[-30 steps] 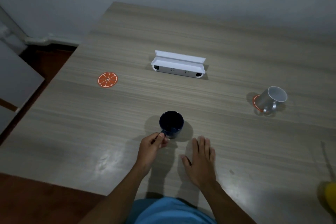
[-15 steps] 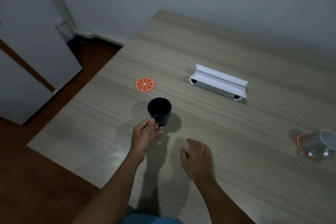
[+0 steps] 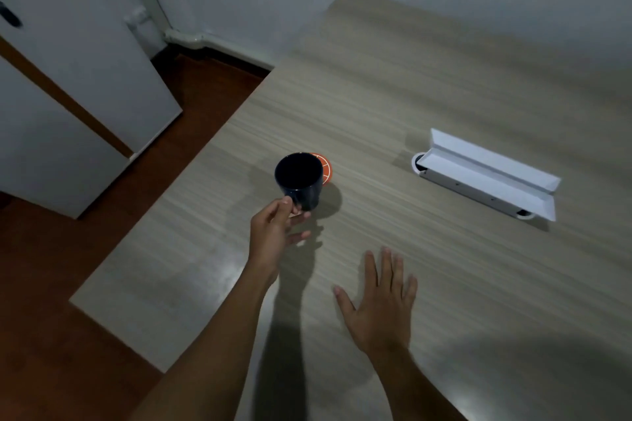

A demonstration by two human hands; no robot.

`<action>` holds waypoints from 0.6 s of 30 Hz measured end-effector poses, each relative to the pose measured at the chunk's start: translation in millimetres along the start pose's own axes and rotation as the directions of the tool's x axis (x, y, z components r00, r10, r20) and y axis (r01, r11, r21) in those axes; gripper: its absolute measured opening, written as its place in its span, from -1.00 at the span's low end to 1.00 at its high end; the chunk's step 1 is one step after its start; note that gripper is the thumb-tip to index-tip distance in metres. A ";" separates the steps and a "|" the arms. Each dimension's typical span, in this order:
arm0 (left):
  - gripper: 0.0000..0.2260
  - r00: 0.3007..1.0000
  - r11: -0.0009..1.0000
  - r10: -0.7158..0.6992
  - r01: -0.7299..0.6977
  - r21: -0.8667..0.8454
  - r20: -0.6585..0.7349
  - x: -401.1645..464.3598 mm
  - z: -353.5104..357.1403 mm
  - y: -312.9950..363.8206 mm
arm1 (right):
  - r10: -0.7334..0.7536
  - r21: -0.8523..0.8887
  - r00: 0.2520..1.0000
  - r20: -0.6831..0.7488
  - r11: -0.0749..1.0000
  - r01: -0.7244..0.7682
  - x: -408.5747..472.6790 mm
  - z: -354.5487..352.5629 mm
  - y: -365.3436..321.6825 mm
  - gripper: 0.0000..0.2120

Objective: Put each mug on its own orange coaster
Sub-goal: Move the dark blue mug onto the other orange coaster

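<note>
Head-worn view, steeply down on table (image 3: 393, 106)

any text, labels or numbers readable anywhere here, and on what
None can be read.
Dark mug: no print visible.
Orange coaster: only white citrus-slice lines, no words.
White box: blank lid; small dark marks on its front are too tiny to tell.

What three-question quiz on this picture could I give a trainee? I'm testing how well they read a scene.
1. True or false: the right hand holds the mug.
2. Which hand grips the mug's handle?
3. The coaster shows: A) beside the white box B) partly behind the mug C) under the right hand.

Key: 1 false, it lies flat on the table; 2 the left hand; 3 B.
</note>
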State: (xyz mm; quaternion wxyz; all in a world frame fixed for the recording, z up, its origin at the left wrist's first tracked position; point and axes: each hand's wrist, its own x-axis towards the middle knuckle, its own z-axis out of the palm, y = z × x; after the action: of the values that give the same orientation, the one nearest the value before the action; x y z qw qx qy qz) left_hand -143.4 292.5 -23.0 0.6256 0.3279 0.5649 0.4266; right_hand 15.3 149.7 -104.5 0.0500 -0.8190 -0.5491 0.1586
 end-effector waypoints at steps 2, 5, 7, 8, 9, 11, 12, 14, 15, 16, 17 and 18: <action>-0.79 1.000 1.000 0.006 -0.006 -0.001 0.003 12.0 4.8 1.4 | 0.019 0.000 1.000 -0.011 1.000 -0.019 2.3 2.0 0.3 -0.12; -0.78 1.000 1.000 0.016 -0.016 -0.009 0.000 27.0 14.2 2.8 | 0.034 -0.002 0.999 0.001 0.999 -0.034 6.4 3.0 -0.5 -0.14; -0.78 1.000 1.000 0.025 -0.025 -0.015 -0.004 34.2 19.6 3.4 | 0.037 -0.008 0.999 0.013 0.999 -0.037 7.4 3.3 -0.5 -0.13; -0.78 1.000 0.999 0.030 -0.030 -0.015 -0.005 37.1 21.9 3.4 | 0.040 -0.011 0.999 0.026 0.999 -0.040 7.2 3.4 0.0 -0.13; -0.77 0.999 0.999 0.035 -0.035 -0.016 -0.009 39.8 24.3 3.1 | 0.043 -0.013 0.998 0.037 0.999 -0.043 7.1 3.2 0.8 -0.13; -0.77 0.999 0.998 0.051 -0.052 -0.028 -0.016 45.3 28.6 0.7 | 0.056 -0.013 0.998 0.037 0.998 -0.055 8.0 3.2 1.6 -0.15; -0.76 0.998 0.998 0.058 -0.059 -0.039 -0.021 48.1 30.0 -0.4 | 0.062 -0.012 0.997 0.036 0.998 -0.062 8.3 3.2 1.0 -0.16; -0.74 0.997 0.996 0.067 -0.069 -0.061 -0.032 53.6 31.7 -0.6 | 0.067 0.003 0.997 0.031 0.998 -0.067 8.2 4.6 -0.2 -0.18; -0.74 0.997 0.995 0.071 -0.073 -0.067 -0.037 56.3 32.0 -0.5 | 0.067 0.013 0.998 0.020 0.998 -0.067 8.2 5.3 0.2 -0.19; -0.74 0.996 0.995 0.074 -0.076 -0.070 -0.042 59.1 32.6 -0.7 | 0.068 0.019 0.998 0.011 0.997 -0.068 8.4 6.3 1.5 -0.21; -0.74 0.996 0.995 0.072 -0.076 -0.067 -0.049 61.1 32.8 -0.7 | 0.070 0.022 0.998 0.005 0.997 -0.070 8.4 7.1 2.6 -0.22; -0.75 0.996 0.995 0.071 -0.075 -0.065 -0.055 62.7 32.8 -0.1 | 0.071 0.023 0.998 0.001 0.997 -0.071 8.0 8.0 3.3 -0.22</action>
State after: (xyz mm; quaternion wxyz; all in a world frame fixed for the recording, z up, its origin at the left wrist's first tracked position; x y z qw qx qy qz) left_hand -111.2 351.5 -45.1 0.6051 0.3161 0.5541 0.4763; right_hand 18.5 155.0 -114.6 0.0537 -0.8373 -0.5180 0.1664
